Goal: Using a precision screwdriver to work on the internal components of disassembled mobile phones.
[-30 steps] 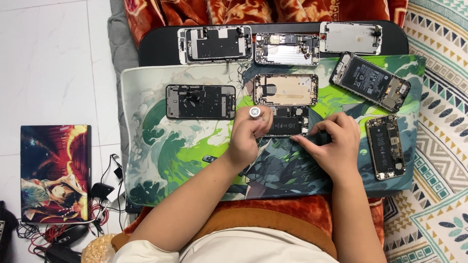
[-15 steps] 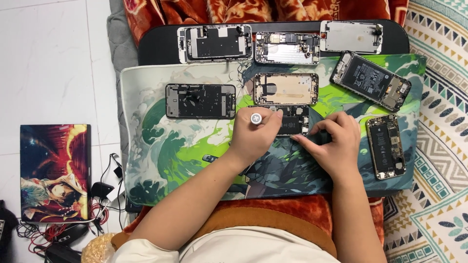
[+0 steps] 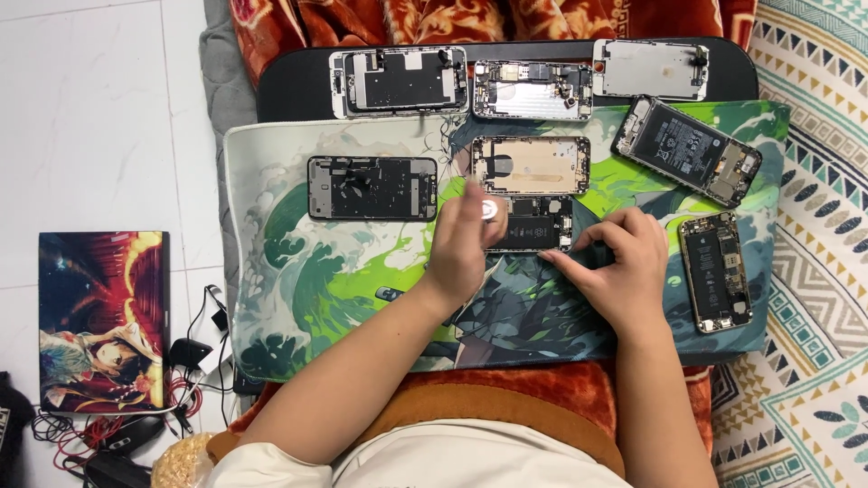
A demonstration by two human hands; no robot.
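An opened dark phone lies in the middle of a green and white wave-pattern mat. My left hand grips a small screwdriver with a round white cap and holds it upright over the phone's left end. The fingers of this hand are blurred. My right hand rests on the mat at the phone's right end, with its fingertips pressing on the lower right corner. The screwdriver's tip is hidden behind my left hand.
Several other opened phones and frames lie around: a black frame, a gold shell, three on a black board at the back, and two at the right. A picture-covered box and cables are on the floor to the left.
My left hand has shifted the screwdriver slightly right over the phone, and its fingers now blur. The right hand has stayed on the phone's right end.
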